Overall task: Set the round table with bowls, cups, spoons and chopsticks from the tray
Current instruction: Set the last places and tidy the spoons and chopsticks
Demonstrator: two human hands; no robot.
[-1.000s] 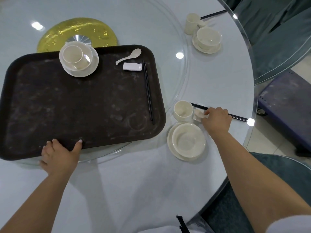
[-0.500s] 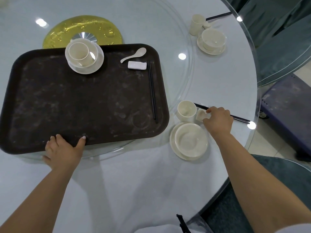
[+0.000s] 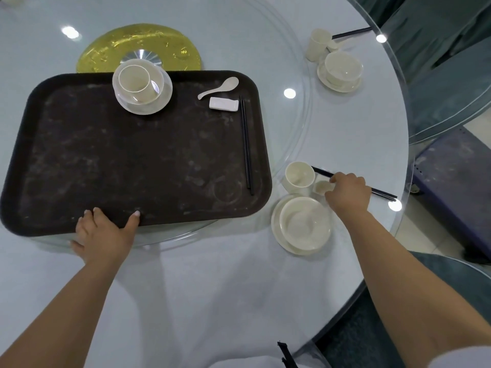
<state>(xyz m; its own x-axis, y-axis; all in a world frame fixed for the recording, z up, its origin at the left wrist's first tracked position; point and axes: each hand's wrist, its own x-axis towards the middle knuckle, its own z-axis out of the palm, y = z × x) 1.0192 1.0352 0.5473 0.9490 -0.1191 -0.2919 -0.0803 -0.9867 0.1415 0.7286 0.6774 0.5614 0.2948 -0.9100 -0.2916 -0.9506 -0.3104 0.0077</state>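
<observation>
Dark brown rectangular plastic tray [image 3: 132, 160] is gripped at its near rim by the left hand [image 3: 103, 235], thumb on top. Just right of the tray, the right hand [image 3: 346, 192], fingers curled, pinches a small cream ceramic spoon [image 3: 321, 187] beside black chopsticks [image 3: 382, 193].

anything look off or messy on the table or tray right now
Nothing is spilled or broken. The only oddity is the tray: its dark surface is smudged with pale marks, including a ring stain near the chopsticks. The cup sits tilted inside its bowl.
</observation>
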